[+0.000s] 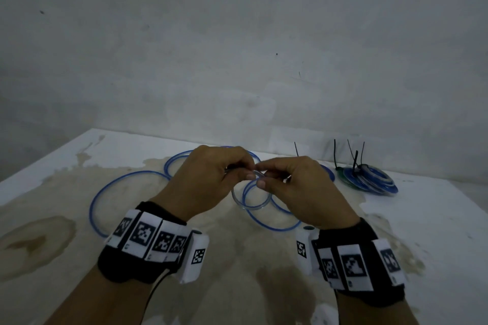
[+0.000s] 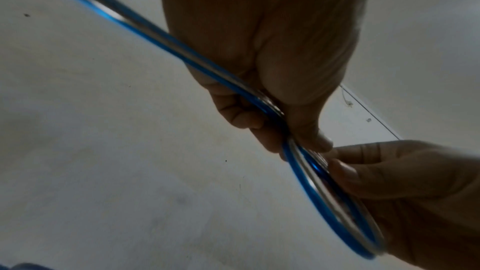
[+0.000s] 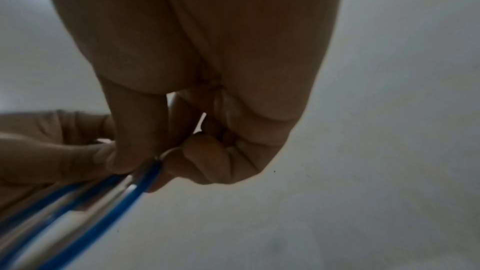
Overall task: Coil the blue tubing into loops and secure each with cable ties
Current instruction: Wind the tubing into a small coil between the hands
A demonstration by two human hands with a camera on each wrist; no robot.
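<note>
Blue tubing (image 1: 105, 192) lies in wide loops across the stained white table (image 1: 52, 219). A small coil (image 1: 250, 204) of blue and clear tubing hangs between my two hands above the table. My left hand (image 1: 237, 169) pinches the coil's top between thumb and fingers; in the left wrist view the left hand (image 2: 306, 143) grips the tubing (image 2: 182, 52), which runs up to the upper left. My right hand (image 1: 262, 175) pinches the same coil just to the right, fingertips meeting the left's. In the right wrist view the right hand (image 3: 161, 161) grips the bundled strands (image 3: 103, 198).
A stack of finished coils (image 1: 369, 179) with black cable ties (image 1: 355, 161) sticking up sits at the table's back right, near the wall (image 1: 237, 47). Another black tie (image 1: 297, 149) stands behind my right hand. Brown stains cover the table's near side.
</note>
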